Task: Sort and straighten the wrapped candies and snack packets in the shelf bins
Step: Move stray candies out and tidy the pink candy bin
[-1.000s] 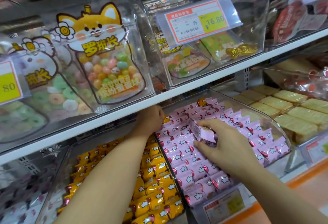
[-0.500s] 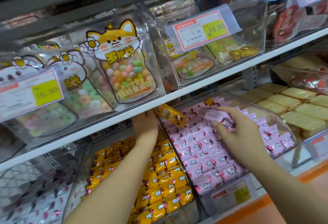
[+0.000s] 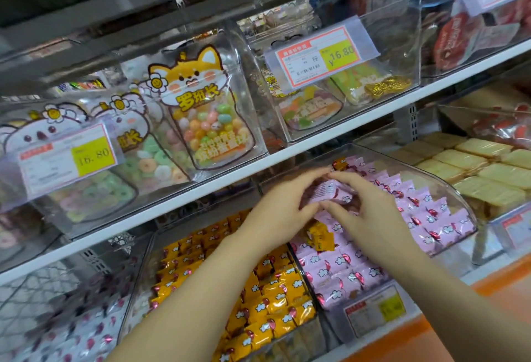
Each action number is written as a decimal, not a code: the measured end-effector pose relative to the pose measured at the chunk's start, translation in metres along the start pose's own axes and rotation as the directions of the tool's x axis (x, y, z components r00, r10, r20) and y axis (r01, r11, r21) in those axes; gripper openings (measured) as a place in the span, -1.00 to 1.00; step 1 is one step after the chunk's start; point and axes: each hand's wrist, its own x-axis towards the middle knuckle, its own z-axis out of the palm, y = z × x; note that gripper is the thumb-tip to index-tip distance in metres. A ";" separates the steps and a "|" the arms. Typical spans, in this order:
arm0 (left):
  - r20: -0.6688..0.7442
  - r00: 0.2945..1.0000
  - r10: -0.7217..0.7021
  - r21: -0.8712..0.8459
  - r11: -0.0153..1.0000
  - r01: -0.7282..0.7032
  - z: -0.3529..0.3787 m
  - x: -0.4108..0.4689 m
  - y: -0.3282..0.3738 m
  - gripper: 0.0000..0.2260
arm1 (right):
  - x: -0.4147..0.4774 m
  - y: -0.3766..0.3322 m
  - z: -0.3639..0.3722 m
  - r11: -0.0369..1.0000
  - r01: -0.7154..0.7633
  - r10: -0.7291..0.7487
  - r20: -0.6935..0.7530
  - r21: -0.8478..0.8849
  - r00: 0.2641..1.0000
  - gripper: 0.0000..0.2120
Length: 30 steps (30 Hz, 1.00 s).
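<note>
While left hand [image 3: 283, 209] and right hand [image 3: 370, 212] pinch one pink packet [image 3: 330, 192] over pink bin [image 3: 436, 182], fingers [image 3: 307, 180] curled on it, two stray yellow packets [image 3: 320, 236] [image 3: 339, 164] sit inside.

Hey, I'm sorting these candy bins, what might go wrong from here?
1. Your left hand and right hand pinch one pink candy over the pink bin. Setting it down could bury the stray yellow candy lying just below.
2. A second yellow candy sits at the bin's back, easy to miss.
3. Your right forearm crosses the bin's front corner and might nudge the front rows.
</note>
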 end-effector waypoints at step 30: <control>-0.199 0.893 -0.405 -0.154 0.912 0.380 0.022 0.047 -0.082 -0.74 | 0.001 0.022 0.000 0.842 -0.016 0.124 0.166 -0.539 0.978 -0.69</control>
